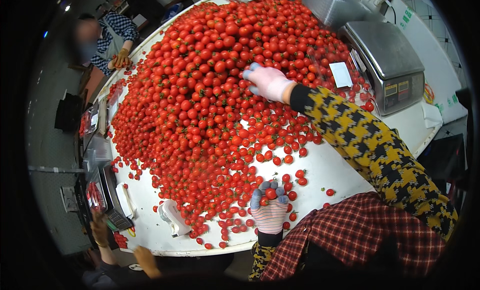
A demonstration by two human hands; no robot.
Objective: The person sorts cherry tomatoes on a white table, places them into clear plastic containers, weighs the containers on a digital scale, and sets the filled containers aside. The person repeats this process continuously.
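A large heap of red cherry tomatoes (210, 76), many with green stem ends, spreads over the white table (322, 170). My left hand (269, 211), in a striped knit glove with grey-blue fingertips, is palm up near the front edge. Its curled fingers hold a couple of cherry tomatoes (270, 193). Farther out, my right hand (270, 83), in a pale pink glove with bluish fingertips, reaches palm down over the heap. Its fingertips are at the tomatoes, and whether it grips one is hidden. Loose tomatoes (288, 159) lie between the two hands.
At right stands a steel-topped weighing scale (382, 50), beside a clear plastic container bearing a white label (340, 74). Stacked clear containers (330, 7) are behind it. A white device (174, 217) sits front left. Another scale (119, 217) and gloved co-workers' hands (122, 59) are along the left side.
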